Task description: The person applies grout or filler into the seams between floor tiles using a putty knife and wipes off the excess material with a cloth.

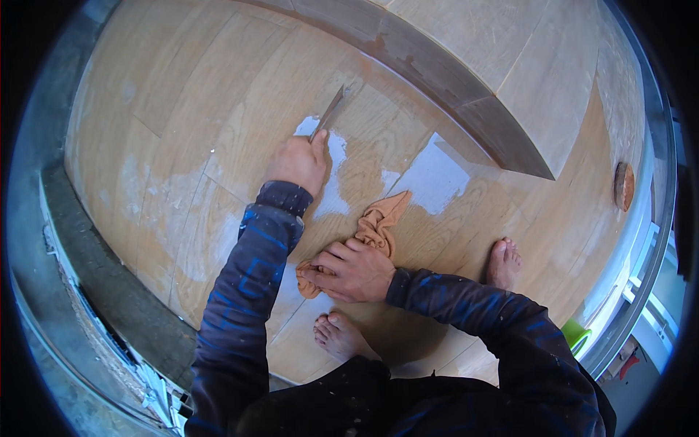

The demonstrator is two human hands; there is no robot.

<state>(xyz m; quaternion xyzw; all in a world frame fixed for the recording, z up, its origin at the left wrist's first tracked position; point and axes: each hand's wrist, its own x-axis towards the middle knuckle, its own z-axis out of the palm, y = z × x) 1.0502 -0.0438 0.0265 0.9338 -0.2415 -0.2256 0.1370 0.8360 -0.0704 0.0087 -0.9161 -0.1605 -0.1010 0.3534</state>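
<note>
Two things are in hand over the wood-look floor (pixel 186 69): a scraper (pixel 329 111) near 12 o'clock, and an orange-brown cloth (pixel 375 227) bunched across the centre, its pointed end trailing toward 1 o'clock. The left hand (pixel 297 162), at about 10:30, has its fingers wrapped together around the scraper, the blade jutting toward 1 o'clock; whether its edge touches the floor I cannot tell. The right hand (pixel 353 271), near 6 o'clock, has bent fingers closed on the cloth, slightly apart across the folds; what the fingertips do underneath is hidden. For clean work, a low, even blade angle should serve best, since a steep corner could score the surface. Short strokes would be wise close to the grey step (pixel 466 95) at 1 o'clock, so the blade does not knock its face. The cloth would likely wipe better pressed flat than crumpled, with its loose end kept clear of the blade. Bright patches, like the one (pixel 437 178) at 2 o'clock, look wet, so the bare foot (pixel 504 266) toward 4 o'clock and the other (pixel 342 336) at 6 o'clock need firm placing.
</note>
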